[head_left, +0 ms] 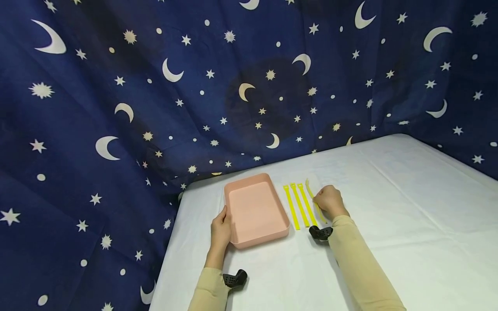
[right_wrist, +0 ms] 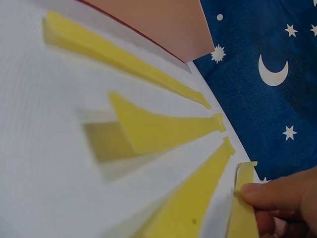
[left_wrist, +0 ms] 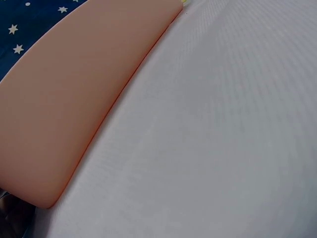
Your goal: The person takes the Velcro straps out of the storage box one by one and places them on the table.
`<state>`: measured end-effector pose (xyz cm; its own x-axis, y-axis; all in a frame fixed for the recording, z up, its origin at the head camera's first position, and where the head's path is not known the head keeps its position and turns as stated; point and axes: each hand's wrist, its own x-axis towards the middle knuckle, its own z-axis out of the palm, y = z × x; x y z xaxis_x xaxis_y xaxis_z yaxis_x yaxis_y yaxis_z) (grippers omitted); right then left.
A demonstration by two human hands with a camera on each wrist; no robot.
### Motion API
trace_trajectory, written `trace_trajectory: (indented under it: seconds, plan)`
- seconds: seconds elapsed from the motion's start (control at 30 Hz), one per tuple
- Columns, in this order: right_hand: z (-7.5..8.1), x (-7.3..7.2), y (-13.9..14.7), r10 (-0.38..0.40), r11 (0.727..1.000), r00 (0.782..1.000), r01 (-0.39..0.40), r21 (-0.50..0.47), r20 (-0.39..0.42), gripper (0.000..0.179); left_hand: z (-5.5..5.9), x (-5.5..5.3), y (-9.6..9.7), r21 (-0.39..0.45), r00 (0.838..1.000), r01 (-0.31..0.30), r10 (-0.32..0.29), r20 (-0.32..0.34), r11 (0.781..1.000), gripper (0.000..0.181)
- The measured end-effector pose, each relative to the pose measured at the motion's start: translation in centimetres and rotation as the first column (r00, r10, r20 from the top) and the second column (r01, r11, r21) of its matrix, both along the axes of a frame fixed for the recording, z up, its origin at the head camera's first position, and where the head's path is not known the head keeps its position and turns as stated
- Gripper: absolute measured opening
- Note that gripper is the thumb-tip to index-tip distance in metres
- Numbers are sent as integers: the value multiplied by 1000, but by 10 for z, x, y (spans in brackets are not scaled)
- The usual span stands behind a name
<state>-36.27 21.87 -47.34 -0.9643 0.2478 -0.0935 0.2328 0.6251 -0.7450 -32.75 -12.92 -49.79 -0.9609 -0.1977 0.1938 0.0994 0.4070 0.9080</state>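
A shallow pink rectangular tray (head_left: 254, 211) rests on the white table. My left hand (head_left: 220, 229) grips the tray's left side, thumb by the rim; in the left wrist view only the tray's outer wall (left_wrist: 84, 84) shows and the hand is out of sight. Right of the tray, several yellow cable straps with slotted heads lie side by side, including a leftmost strap (head_left: 292, 208). My right hand (head_left: 330, 201) pinches the rightmost yellow cable strap (right_wrist: 242, 215) between thumb and fingers. That strap looks curved, and its lower end reaches toward my right wrist.
A white cloth covers the table (head_left: 408, 203). Behind and to the left hangs a dark blue curtain (head_left: 218, 95) printed with moons and stars. Black wrist cameras, one on the left sleeve (head_left: 235, 278) and one on the right (head_left: 320, 233), sit low over the cloth.
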Motion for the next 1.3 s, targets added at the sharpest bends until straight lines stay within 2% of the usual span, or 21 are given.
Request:
trace_trajectory:
  seconds: [0.53, 0.73, 0.97, 1.17, 1.3]
  plan:
    - [0, 3, -5, -17, 1000, 1000, 17, -7, 24, 12, 0, 1, -3, -13, 1000, -7, 7, 0, 1000, 42]
    - [0, 4, -1, -11, 999, 1000, 11, 37, -8, 14, 2, 2, -1, -9, 1000, 3, -3, 0, 1000, 42]
    - [-3, 4, -1, -18, 999, 1000, 19, 37, -24, 16, 1, 0, -1, -23, 1000, 14, -14, -1, 1000, 42]
    - [-7, 0, -8, -10, 999, 999, 12, 40, -51, 16, -3, 0, -10, -7, 1000, 6, -6, 11, 1000, 43]
    - [-11, -2, -12, -3, 999, 996, 6, 42, -84, 19, -9, 0, -16, -14, 1000, -2, 2, 9, 1000, 42]
